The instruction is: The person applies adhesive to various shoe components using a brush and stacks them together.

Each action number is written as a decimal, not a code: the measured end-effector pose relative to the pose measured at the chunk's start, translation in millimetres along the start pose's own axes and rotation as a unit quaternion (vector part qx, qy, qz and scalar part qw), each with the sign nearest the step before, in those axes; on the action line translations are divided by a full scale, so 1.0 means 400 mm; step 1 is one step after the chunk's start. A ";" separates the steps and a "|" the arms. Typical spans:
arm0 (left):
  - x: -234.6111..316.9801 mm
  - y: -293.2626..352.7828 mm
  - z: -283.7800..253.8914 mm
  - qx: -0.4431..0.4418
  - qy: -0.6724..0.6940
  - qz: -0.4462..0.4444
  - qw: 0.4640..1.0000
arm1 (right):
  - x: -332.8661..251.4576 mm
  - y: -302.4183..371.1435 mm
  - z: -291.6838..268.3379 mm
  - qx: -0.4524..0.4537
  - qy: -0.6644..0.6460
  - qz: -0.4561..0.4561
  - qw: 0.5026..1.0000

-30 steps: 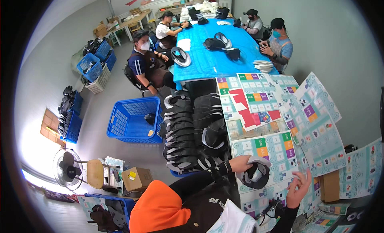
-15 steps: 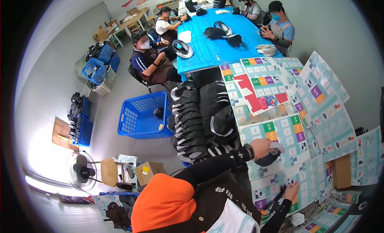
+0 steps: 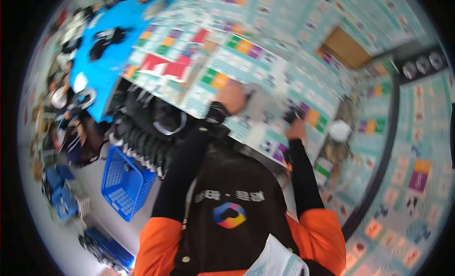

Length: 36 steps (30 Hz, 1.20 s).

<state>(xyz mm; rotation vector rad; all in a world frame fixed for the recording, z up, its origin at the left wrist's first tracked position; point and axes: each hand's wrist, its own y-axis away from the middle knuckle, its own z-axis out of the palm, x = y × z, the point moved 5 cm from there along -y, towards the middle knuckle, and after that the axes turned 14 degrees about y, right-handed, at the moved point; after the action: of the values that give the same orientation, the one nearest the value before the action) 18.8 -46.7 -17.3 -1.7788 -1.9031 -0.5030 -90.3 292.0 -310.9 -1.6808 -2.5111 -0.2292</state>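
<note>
My left hand [image 3: 232, 97] is closed on the edge of a grey and black shoe upper [image 3: 261, 104], smeared by motion, above the paper-covered bench. My right hand [image 3: 297, 129] reaches in from the other side, its fingers closed around a small dark object [image 3: 294, 113] too blurred to name. A gap separates the two hands, with the upper between them. Printed sheets [image 3: 208, 98] with green, orange and purple blocks lie under both.
Black shoe uppers [image 3: 137, 138] are stacked left of the bench, beside a blue basket [image 3: 124, 183]. A blue-covered table [image 3: 97, 53] with people along its side stands at the far left. A brown cardboard piece [image 3: 346, 48] lies at the back right; a white lump [image 3: 339, 131] sits near my right arm.
My view has swung to the right and down over the bench, so the blue table has shifted left. The left hand still holds the upper, and both hands appear closer to each other.
</note>
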 end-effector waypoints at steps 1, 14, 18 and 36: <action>-0.012 0.031 -0.029 -0.030 0.009 -0.091 0.995 | -0.056 0.013 -0.155 -0.082 -0.113 0.086 0.986; 0.033 0.025 0.030 0.028 0.063 -0.074 0.995 | -0.237 0.098 -0.476 -0.346 -0.574 -0.012 0.742; 0.019 0.034 0.025 0.016 0.058 -0.100 0.993 | -0.284 0.093 -0.474 -0.321 -0.517 -0.043 0.793; 0.001 0.053 0.004 0.019 0.077 -0.115 0.990 | -0.308 0.074 -0.516 -0.188 -0.445 -0.080 0.872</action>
<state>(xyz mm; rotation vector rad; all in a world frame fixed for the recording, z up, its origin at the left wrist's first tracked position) 39.9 -43.8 -19.7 -1.4595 -2.0025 -0.6610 -14.4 152.8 -127.7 -2.0579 -3.4638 0.0928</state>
